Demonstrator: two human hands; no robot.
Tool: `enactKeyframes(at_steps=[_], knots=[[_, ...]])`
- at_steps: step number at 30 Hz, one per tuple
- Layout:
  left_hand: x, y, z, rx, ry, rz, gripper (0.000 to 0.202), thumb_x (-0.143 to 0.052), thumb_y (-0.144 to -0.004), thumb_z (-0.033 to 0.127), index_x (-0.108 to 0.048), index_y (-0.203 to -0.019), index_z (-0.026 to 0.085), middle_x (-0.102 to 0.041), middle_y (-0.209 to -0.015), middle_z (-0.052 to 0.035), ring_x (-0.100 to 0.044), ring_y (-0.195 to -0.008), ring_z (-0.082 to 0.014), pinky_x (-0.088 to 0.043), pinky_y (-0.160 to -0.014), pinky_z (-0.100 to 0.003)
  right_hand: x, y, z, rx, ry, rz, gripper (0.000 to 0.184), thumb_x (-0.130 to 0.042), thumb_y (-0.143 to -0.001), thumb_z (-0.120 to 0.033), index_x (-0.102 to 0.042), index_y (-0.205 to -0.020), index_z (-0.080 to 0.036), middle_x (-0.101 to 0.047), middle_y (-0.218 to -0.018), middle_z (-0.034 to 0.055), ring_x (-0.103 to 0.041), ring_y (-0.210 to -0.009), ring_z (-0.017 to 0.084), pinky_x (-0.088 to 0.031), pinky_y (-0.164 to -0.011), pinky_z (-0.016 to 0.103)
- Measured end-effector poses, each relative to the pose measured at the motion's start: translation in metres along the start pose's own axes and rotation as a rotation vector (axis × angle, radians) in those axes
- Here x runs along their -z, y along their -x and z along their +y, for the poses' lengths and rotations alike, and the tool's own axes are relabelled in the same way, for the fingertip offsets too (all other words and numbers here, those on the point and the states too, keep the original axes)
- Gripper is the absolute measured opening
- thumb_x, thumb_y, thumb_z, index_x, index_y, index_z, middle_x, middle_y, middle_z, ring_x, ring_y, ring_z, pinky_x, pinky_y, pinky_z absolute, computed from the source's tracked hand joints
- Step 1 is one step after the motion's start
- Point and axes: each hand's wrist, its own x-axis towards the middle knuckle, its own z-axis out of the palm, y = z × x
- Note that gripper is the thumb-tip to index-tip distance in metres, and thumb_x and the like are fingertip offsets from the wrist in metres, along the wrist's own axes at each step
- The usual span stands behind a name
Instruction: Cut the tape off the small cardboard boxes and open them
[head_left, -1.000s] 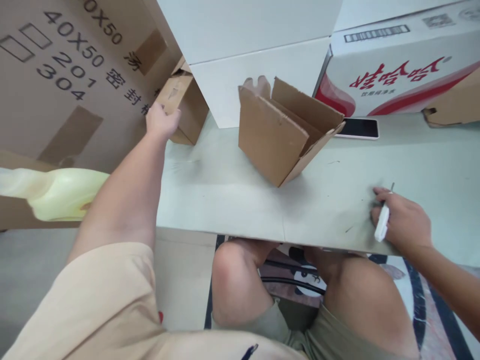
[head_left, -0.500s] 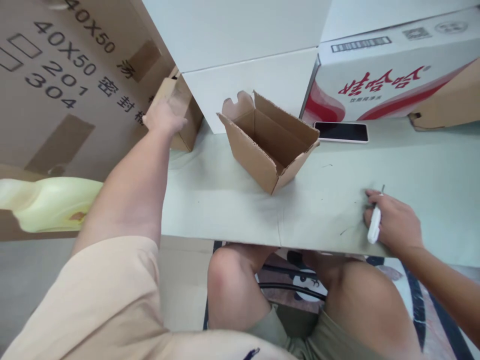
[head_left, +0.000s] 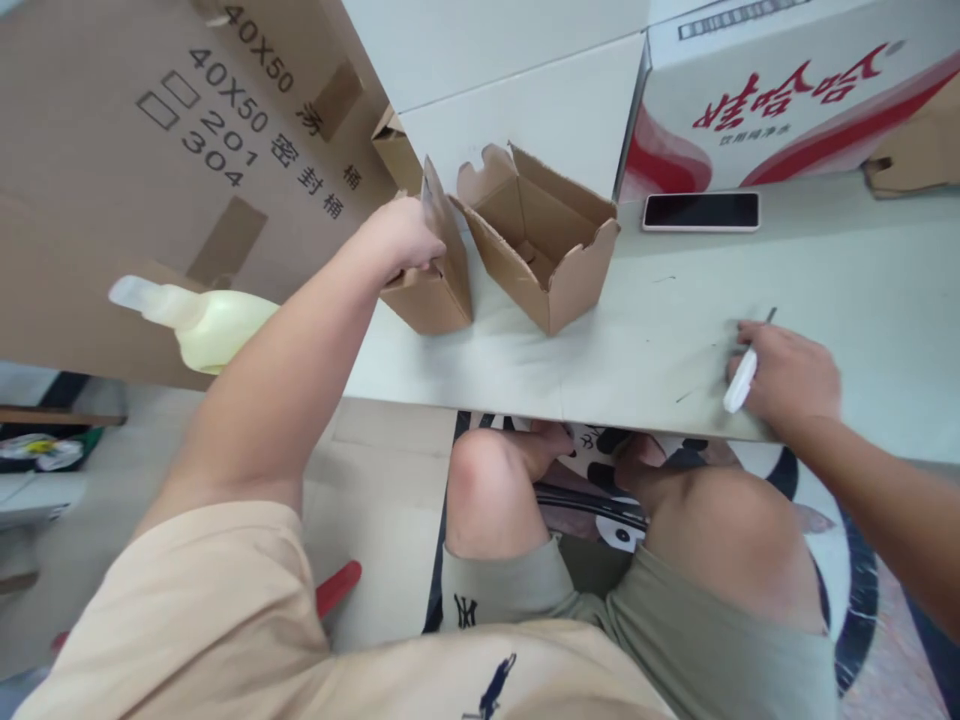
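My left hand (head_left: 405, 235) reaches forward and grips the top edge of a small brown cardboard box (head_left: 448, 290), its fingers partly hidden inside. Close to the right of it, an open-topped cardboard box (head_left: 517, 285) stands on the table, its cut edges rough and notched. On the right, my right hand (head_left: 795, 375) rests low over the tabletop, closed round a slim white-handled tool (head_left: 741, 380) with a thin metal tip. I cannot make out exactly what kind of tool it is.
Behind stand large white cartons (head_left: 525, 120) and a white-and-red printed carton (head_left: 780, 110). A phone (head_left: 701, 211) lies before them, with a cardboard piece (head_left: 911, 165) farther right. At left are a big brown carton (head_left: 112, 200), a pale yellow bottle (head_left: 217, 325) and another small box (head_left: 397, 150).
My left hand has brought a small box rightward and nearer, beside the open box. Another box shows behind it. My right hand still holds the white tool. The camera view has shifted.
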Motion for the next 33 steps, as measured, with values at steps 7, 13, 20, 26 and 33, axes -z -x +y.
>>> enactKeyframes(at_steps=[7,13,20,26,33], knots=[[0.029,0.037,0.016,0.062,-0.221,0.026,0.044,-0.085,-0.064,0.02,-0.071,-0.106,0.02,-0.071,-0.108,-0.0168,-0.065,-0.116,-0.0472,-0.053,-0.1,-0.064,0.005,-0.002,-0.008,-0.002,-0.001,-0.044,0.032,-0.05,-0.086,-0.03,-0.065,-0.111,-0.018,-0.076,-0.125,0.0213,-0.07,-0.117,0.034,-0.051,-0.101,0.043],[-0.017,0.084,0.053,-0.451,-0.101,0.167,0.065,-0.066,-0.075,0.005,-0.065,-0.135,0.032,-0.054,-0.156,-0.008,-0.038,-0.154,-0.0397,-0.033,-0.125,-0.061,0.009,-0.001,-0.011,-0.016,-0.001,-0.064,0.033,-0.051,-0.087,-0.031,-0.066,-0.113,-0.018,-0.076,-0.113,0.0209,-0.069,-0.11,0.035,-0.05,-0.095,0.044],[-0.085,0.08,0.099,-0.588,0.304,0.391,0.022,-0.05,-0.068,0.005,-0.05,-0.057,0.024,-0.066,-0.069,-0.0014,-0.065,-0.093,-0.026,-0.038,-0.119,-0.056,0.008,0.001,-0.013,0.011,-0.039,-0.01,0.028,-0.05,-0.086,-0.029,-0.066,-0.106,-0.02,-0.077,-0.121,0.0197,-0.071,-0.111,0.034,-0.053,-0.095,0.045],[-0.099,0.106,0.125,-0.781,0.723,0.615,0.024,-0.047,-0.065,0.008,-0.035,-0.052,0.023,-0.049,-0.048,0.0003,-0.052,-0.062,-0.0206,-0.049,-0.096,-0.052,-0.001,0.004,-0.006,0.045,-0.1,0.041,0.024,-0.051,-0.083,-0.03,-0.066,-0.1,-0.023,-0.079,-0.125,0.0139,-0.075,-0.114,0.032,-0.058,-0.098,0.047],[-0.109,0.119,0.119,-0.714,0.847,0.685,0.036,-0.044,-0.08,0.017,-0.029,-0.048,0.023,-0.039,-0.043,-0.0011,-0.053,-0.058,-0.0224,-0.046,-0.099,-0.059,0.032,0.02,-0.037,-0.186,-0.248,0.335,0.019,-0.047,-0.089,-0.036,-0.057,-0.102,-0.027,-0.081,-0.111,0.013,-0.078,-0.09,0.029,-0.059,-0.08,0.045]])
